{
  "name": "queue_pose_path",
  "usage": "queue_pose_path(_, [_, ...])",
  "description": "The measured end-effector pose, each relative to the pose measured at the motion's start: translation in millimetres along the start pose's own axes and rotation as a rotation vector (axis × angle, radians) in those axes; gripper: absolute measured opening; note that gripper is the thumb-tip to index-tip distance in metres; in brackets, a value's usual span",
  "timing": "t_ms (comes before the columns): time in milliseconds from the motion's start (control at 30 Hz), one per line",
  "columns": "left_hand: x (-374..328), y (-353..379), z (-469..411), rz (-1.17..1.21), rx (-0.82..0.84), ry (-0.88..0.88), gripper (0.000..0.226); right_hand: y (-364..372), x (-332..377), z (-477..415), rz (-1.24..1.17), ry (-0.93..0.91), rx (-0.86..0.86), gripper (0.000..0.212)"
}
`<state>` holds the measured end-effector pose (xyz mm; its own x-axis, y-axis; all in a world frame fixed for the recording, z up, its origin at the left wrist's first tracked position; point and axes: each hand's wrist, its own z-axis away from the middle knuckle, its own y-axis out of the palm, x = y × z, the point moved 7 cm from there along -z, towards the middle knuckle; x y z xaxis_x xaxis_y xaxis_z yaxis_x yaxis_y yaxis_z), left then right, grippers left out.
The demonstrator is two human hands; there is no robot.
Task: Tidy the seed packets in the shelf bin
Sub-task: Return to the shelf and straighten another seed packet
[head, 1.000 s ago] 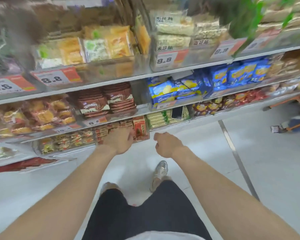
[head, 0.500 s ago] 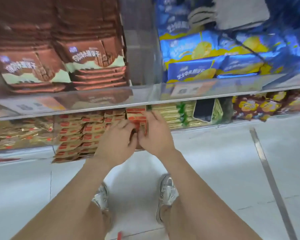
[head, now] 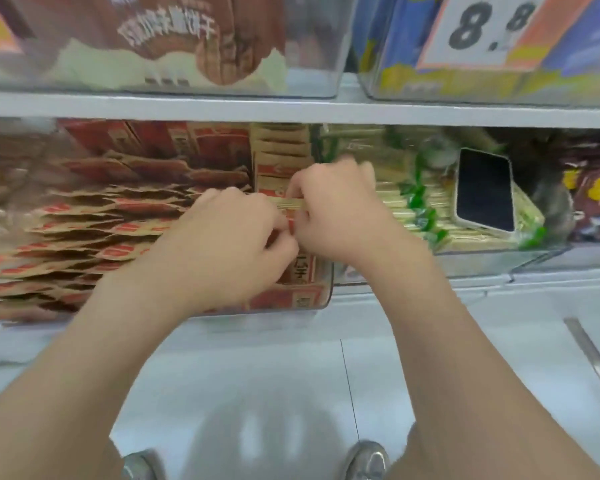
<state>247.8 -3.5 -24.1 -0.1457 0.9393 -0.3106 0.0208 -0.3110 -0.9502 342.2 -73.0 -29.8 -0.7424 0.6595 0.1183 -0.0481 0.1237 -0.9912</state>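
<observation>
early on, i judge: left grip (head: 222, 244) and right grip (head: 336, 216) pinch one packet (head: 290, 203) at the bin's (head: 323, 289) 3 o'clock end, while packets (head: 84, 237) toward 9 o'clock lie jumbled.

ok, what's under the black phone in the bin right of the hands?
The black white-edged phone rests tilted on stacked pale yellow packets with green print inside a clear plastic bin. The packet faces beneath it and the bin floor are covered.
</observation>
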Motion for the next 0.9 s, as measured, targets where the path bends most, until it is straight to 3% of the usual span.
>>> queue_pose_path(167, [-3.7, -2.5, 25.6, 0.045, -0.133, -0.007, 0.036, 3.2, -1.7, 10.4, -0.116, -0.028, -0.002, 0.027])
queue_pose_path(300, [-16.0, -2.3, 42.8, -0.067, -0.258, 0.008, 0.039, -1.3, -5.0, 30.1, -0.361, -0.009, -0.141, 0.022])
queue_pose_path(533, [-36.0, -4.2, 65.9, -0.094, -0.354, 0.054, 0.048, -40.8, -14.8, 86.1, -0.807, 0.163, -0.623, 0.017])
queue_pose_path(667, [-35.5, -4.4, 83.2, 0.02, -0.376, 0.047, 0.037, -69.7, -14.3, 119.2, -0.927, 0.171, -0.884, 0.02])
queue_pose_path(767, [-33.0, -15.1, 94.4, 0.154, -0.499, 0.019, 0.025, -96.9, -4.5, 138.3, -0.9, 0.08, -1.036, 0.017])
queue_pose_path(900, [-54.7, -43.5, 107.8, 0.412, -0.809, 0.11, 0.013, -121.6, 23.1, 169.5, -0.627, -0.151, -1.221, 0.012])
